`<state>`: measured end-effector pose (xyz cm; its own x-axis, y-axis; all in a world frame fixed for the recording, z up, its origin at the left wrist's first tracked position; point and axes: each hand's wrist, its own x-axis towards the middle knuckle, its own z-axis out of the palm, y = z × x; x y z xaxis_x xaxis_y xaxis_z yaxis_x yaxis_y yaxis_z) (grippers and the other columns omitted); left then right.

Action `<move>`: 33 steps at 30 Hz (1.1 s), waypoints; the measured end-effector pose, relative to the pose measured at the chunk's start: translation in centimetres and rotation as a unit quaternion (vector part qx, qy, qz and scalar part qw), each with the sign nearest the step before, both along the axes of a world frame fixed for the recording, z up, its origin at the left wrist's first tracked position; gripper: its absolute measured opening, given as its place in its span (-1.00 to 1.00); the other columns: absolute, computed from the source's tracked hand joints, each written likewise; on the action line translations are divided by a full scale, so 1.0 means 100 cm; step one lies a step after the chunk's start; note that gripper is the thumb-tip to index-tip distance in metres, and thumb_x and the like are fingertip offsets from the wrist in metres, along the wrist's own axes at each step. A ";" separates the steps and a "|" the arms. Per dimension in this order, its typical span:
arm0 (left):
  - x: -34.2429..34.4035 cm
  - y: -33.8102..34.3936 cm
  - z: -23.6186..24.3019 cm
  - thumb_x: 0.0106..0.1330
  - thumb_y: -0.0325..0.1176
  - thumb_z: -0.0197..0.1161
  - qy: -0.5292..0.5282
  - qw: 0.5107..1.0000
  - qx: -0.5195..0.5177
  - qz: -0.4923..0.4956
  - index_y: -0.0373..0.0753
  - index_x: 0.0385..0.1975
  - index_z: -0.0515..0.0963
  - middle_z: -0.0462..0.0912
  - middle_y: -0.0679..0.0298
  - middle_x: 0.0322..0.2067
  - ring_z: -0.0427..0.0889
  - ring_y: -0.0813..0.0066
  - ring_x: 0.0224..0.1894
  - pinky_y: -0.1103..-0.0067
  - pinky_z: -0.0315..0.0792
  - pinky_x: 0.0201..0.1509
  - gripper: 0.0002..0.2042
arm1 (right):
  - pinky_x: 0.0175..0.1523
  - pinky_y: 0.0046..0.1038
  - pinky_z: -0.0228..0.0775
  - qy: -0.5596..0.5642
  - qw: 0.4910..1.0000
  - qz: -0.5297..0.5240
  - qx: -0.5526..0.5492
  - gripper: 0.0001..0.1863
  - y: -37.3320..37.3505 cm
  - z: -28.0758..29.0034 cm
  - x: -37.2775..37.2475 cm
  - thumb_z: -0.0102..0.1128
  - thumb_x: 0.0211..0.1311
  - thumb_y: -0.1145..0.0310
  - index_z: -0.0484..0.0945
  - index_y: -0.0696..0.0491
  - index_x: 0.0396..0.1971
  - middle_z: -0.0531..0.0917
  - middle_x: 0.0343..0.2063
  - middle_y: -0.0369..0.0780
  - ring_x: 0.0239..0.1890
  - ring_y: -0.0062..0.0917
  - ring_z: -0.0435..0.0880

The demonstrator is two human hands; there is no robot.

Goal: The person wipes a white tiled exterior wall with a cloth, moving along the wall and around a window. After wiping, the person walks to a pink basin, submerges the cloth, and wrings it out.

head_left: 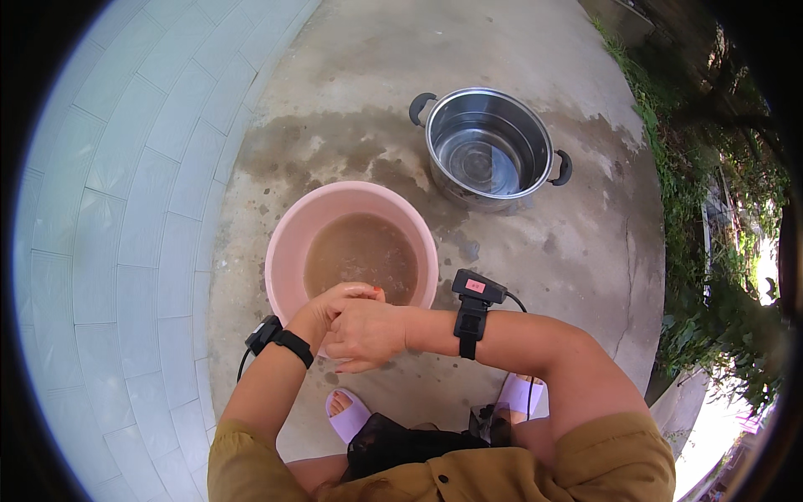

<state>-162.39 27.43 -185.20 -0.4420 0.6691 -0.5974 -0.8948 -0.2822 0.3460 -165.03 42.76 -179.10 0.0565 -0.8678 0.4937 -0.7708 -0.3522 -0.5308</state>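
Note:
Over the near rim of a pink basin (281, 251), both of my hands are pressed together. My left hand (341, 299) lies on the far side with its fingers curled inward. A small orange-red spot shows at its fingertips. My right hand (368, 333) crosses in front, fingers bent and closed against the left hand. Whatever may be between them is hidden by the right hand's back. Cloudy brown water (361, 251) fills the lower part of the basin, with some froth near the hands.
A steel pot (485, 151) with two black handles stands beyond the basin to the right, apparently with clear liquid in it. The concrete floor (569, 276) has wet patches. A pale tiled wall (142, 226) runs along the left; green plants (711, 251) line the right.

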 end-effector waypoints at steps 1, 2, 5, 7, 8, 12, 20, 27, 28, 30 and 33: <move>0.002 0.001 0.009 0.39 -0.23 0.07 0.013 0.999 -0.030 -0.028 -0.21 -0.41 0.52 0.56 0.30 -0.40 0.54 0.49 -0.32 0.56 0.43 -0.11 -0.78 | -0.10 -0.29 0.28 0.018 0.999 0.027 -0.007 -0.77 -0.001 0.004 0.003 0.18 0.14 0.19 0.53 -0.01 -0.60 0.61 -0.62 -0.25 -0.53 -0.34 0.57; 0.005 0.003 0.015 0.40 -0.26 0.06 0.039 0.997 -0.031 -0.055 -0.22 -0.40 0.53 0.56 0.30 -0.40 0.54 0.49 -0.32 0.57 0.42 -0.11 -0.79 | -0.11 -0.30 0.28 0.032 0.997 0.068 -0.019 -0.76 -0.003 0.008 0.003 0.18 0.14 0.18 0.53 -0.01 -0.61 0.62 -0.60 -0.26 -0.52 -0.36 0.57; 0.010 0.007 0.023 0.42 -0.07 0.00 0.127 0.969 -0.206 -0.044 -0.15 -0.35 0.53 0.57 0.33 -0.38 0.55 0.47 -0.29 0.45 0.46 -0.19 -0.70 | -0.08 -0.32 0.29 0.047 0.998 0.046 0.006 -0.74 -0.009 0.015 -0.003 0.20 0.14 0.19 0.50 0.00 -0.63 0.61 -0.57 -0.27 -0.48 -0.36 0.56; 0.011 0.010 0.021 0.42 -0.06 0.00 0.085 0.973 -0.214 0.020 -0.15 -0.34 0.53 0.58 0.33 -0.38 0.56 0.47 -0.29 0.44 0.46 -0.19 -0.69 | -0.07 -0.33 0.30 -0.011 0.996 -0.056 -0.075 -0.75 -0.012 0.016 -0.013 0.23 0.11 0.21 0.48 0.00 -0.64 0.59 -0.61 -0.27 -0.50 -0.35 0.54; 0.010 0.012 0.018 0.41 -0.05 0.00 0.048 0.975 -0.206 0.062 -0.15 -0.33 0.53 0.58 0.33 -0.37 0.56 0.46 -0.28 0.43 0.46 -0.19 -0.69 | -0.06 -0.34 0.30 -0.041 0.991 -0.108 -0.069 -0.75 -0.013 0.016 -0.017 0.25 0.10 0.22 0.46 0.00 -0.65 0.58 -0.63 -0.27 -0.52 -0.35 0.53; 0.004 0.028 0.001 0.41 -0.02 0.00 -0.065 0.951 -0.189 0.237 -0.14 -0.32 0.53 0.58 0.32 -0.37 0.57 0.45 -0.27 0.40 0.47 -0.19 -0.68 | -0.09 -0.35 0.33 -0.070 0.979 -0.175 -0.081 -0.76 -0.014 0.009 -0.030 0.26 0.10 0.27 0.45 -0.01 -0.65 0.55 -0.66 -0.27 -0.51 -0.37 0.51; -0.011 0.046 -0.015 0.40 0.04 0.01 -0.126 0.887 -0.206 0.394 -0.12 -0.29 0.53 0.59 0.32 -0.35 0.59 0.42 -0.25 0.35 0.49 -0.20 -0.65 | -0.28 -0.23 0.38 -0.243 0.898 -0.368 -0.002 -0.80 -0.027 -0.018 -0.025 0.20 0.20 0.26 0.56 0.01 -0.56 0.55 -0.63 -0.16 -0.46 -0.17 0.47; -0.010 0.045 -0.007 0.38 0.09 0.01 -0.129 0.869 -0.208 0.431 -0.11 -0.27 0.52 0.60 0.31 -0.34 0.61 0.40 -0.23 0.30 0.50 -0.20 -0.62 | -0.47 -0.48 0.31 -0.547 0.742 -0.378 0.081 -0.74 -0.033 -0.005 -0.037 0.08 0.30 0.34 0.50 0.14 -0.57 0.53 -0.70 -0.18 -0.63 -0.50 0.51; -0.008 0.043 -0.004 0.38 0.10 0.01 -0.125 0.869 -0.207 0.432 -0.11 -0.26 0.52 0.61 0.31 -0.34 0.61 0.40 -0.23 0.29 0.50 -0.20 -0.62 | -0.49 -0.52 0.28 -0.562 0.736 -0.369 0.071 -0.75 -0.032 -0.002 -0.036 0.07 0.31 0.35 0.50 0.15 -0.55 0.52 -0.71 -0.19 -0.65 -0.54 0.50; -0.004 0.035 0.001 0.37 0.10 0.06 -0.119 0.880 -0.198 0.415 -0.11 -0.24 0.52 0.62 0.28 -0.31 0.63 0.37 -0.20 0.25 0.52 -0.16 -0.62 | -0.46 -0.53 0.30 -0.587 0.730 -0.344 0.065 -0.79 -0.029 0.001 -0.029 0.07 0.31 0.35 0.49 0.17 -0.47 0.55 -0.66 -0.20 -0.61 -0.56 0.52; 0.000 0.014 0.009 0.35 0.16 0.05 0.057 0.960 -0.102 0.254 -0.04 -0.12 0.48 0.62 0.25 -0.29 0.66 0.29 -0.25 0.19 0.57 -0.33 -0.60 | -0.26 -0.43 0.38 -0.496 0.798 -0.338 0.047 -0.80 -0.018 -0.003 -0.023 0.13 0.27 0.34 0.48 0.18 -0.28 0.61 -0.43 -0.15 -0.37 -0.46 0.59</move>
<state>-162.39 28.83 -184.32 -0.7506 0.2244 -0.6215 -0.6126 -0.5888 0.5273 -167.31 41.01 -179.42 -0.8191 -0.5699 -0.0650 0.0481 0.0447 -0.9978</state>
